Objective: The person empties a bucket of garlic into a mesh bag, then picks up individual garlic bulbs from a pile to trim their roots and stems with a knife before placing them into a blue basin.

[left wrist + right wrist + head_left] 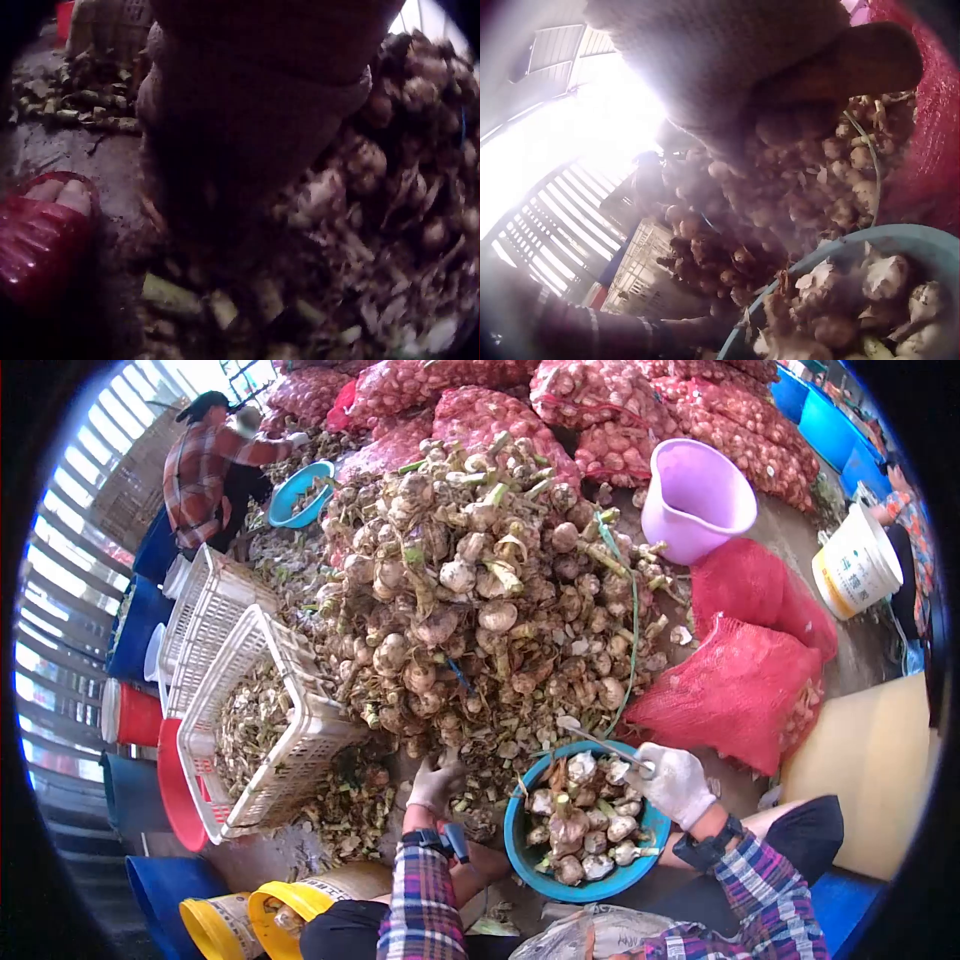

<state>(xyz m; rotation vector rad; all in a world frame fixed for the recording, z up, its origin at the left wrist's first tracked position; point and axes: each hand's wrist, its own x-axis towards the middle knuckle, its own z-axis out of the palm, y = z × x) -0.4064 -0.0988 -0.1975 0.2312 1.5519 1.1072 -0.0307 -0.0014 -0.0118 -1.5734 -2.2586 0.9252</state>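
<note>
My left hand [437,782], in a pale work glove, reaches into the foot of a big heap of garlic [480,600] with stalks on. Its fingertips are among the bulbs and trimmings; I cannot tell whether they grip a bulb. In the left wrist view the gloved hand [240,112] is dark and hides its fingers. My gloved right hand [672,782] holds a slim metal tool [600,741] with a flat pale tip pointing left, over the rim of a blue basin [515,830]. Trimmed garlic bulbs [580,825] lie in the basin. The right wrist view shows the gloved hand [727,67] above them.
White crates [265,735] with trimmings stand left, near yellow buckets [275,905]. Red mesh sacks [735,680] and a purple bucket [690,500] are at right. Full garlic sacks [600,410] line the back. Another person [210,470] works at back left.
</note>
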